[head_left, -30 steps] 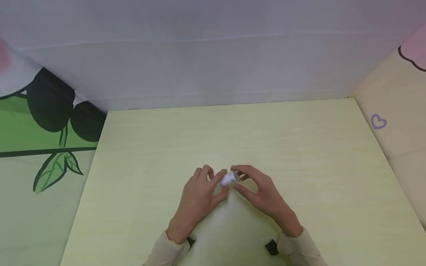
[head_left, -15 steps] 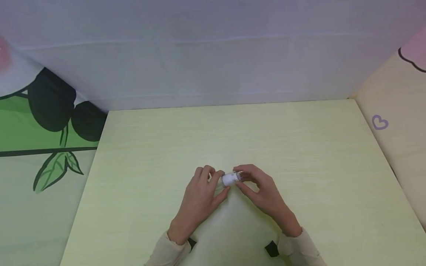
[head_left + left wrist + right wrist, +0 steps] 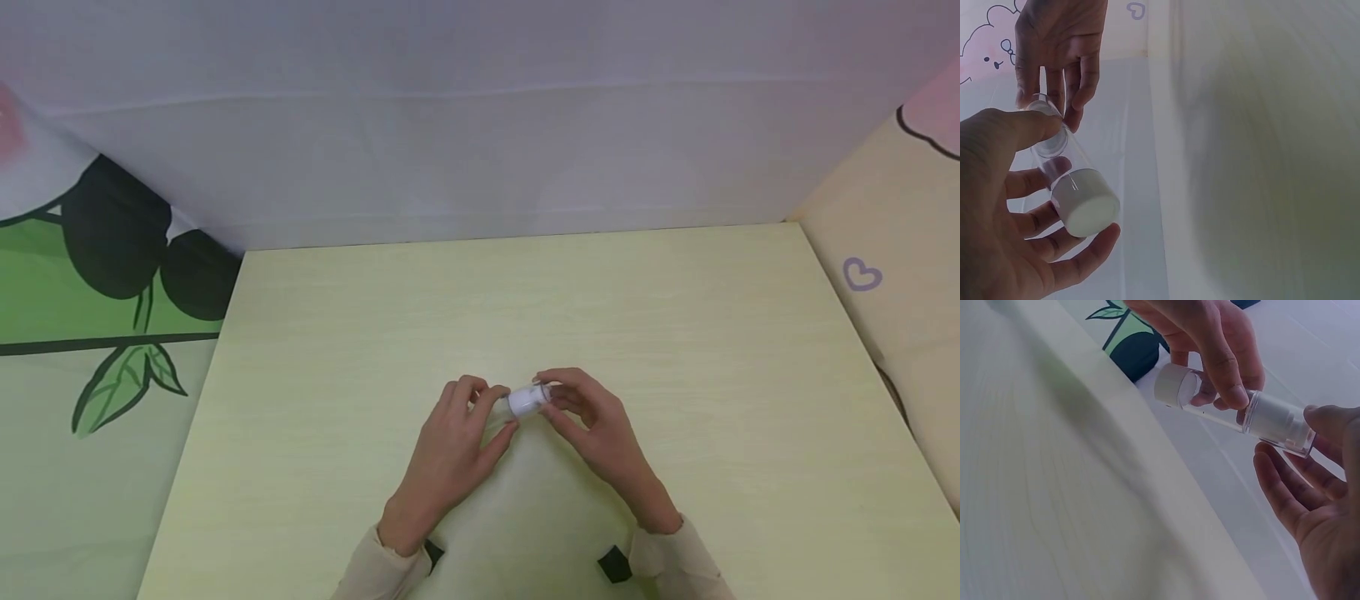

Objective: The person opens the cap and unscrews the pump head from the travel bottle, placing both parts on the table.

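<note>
A slim clear cosmetic bottle (image 3: 1216,416) lies tilted between both hands above the table. One end has a white base (image 3: 1088,206); the other has a white collar under a clear cap (image 3: 1275,422). My left hand (image 3: 450,442) grips the see-through body, its thumb along the upper side and its fingers curled underneath. With thumb and fingertips, my right hand (image 3: 600,425) pinches the capped end. From the head, the white part (image 3: 528,400) shows between the two hands, while the left fingers hide most of the body.
A pale wood-grain table (image 3: 337,333) spreads under the hands. Behind it hangs a plain grey-lilac cloth (image 3: 480,158), and printed cloths with a leaf drawing (image 3: 123,387) and a purple heart (image 3: 862,273) flank the sides.
The right hand has shifted slightly right and closed its thumb and fingers on the capped end. The white part has slid a little right; the left hand stays almost in place.
</note>
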`<act>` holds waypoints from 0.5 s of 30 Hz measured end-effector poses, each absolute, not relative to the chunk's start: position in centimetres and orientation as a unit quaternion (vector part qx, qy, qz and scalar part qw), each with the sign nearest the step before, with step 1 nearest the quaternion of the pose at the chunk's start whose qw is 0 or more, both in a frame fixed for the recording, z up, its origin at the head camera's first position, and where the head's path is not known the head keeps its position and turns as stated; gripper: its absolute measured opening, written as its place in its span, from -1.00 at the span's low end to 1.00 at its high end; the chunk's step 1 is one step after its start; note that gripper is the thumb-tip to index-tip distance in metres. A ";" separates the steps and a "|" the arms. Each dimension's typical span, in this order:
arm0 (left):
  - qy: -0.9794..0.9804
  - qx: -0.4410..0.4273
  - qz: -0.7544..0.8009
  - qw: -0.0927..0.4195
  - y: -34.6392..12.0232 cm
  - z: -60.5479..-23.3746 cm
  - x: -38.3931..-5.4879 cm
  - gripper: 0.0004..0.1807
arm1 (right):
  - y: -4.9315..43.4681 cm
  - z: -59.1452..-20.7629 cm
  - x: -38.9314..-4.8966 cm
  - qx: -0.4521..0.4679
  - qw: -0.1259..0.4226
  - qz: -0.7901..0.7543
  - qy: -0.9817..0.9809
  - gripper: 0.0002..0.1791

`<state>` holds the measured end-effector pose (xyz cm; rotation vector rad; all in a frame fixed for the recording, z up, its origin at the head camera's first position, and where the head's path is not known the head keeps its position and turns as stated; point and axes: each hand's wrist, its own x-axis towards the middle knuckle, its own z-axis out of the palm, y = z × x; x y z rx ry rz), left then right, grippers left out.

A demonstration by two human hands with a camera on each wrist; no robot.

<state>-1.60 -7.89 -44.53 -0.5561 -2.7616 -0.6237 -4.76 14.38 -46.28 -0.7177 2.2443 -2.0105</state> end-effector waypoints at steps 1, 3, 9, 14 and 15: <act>-0.948 -0.192 -0.219 0.126 -7.9 -44.5 -1.5 -0.55 | 14.4 -46.2 -4.6 -0.224 0.023 -0.650 0.725 -0.50; -0.947 -0.192 -0.226 0.121 -8.1 -44.4 -1.3 -0.54 | 14.3 -45.9 -4.4 -0.211 0.025 -0.654 0.726 -0.50; -0.942 -0.193 -0.253 0.110 -8.3 -44.1 -0.8 -0.51 | 13.9 -45.7 -3.7 -0.198 0.000 -0.698 0.688 -0.49; -0.929 -0.204 -0.282 0.125 -8.5 -43.8 -0.5 -0.52 | 13.1 -45.5 -2.9 -0.174 0.016 -0.759 0.627 -0.48; -0.926 -0.206 -0.289 0.128 -8.5 -43.7 -0.4 -0.52 | 13.0 -45.5 -2.8 -0.170 0.019 -0.767 0.619 -0.48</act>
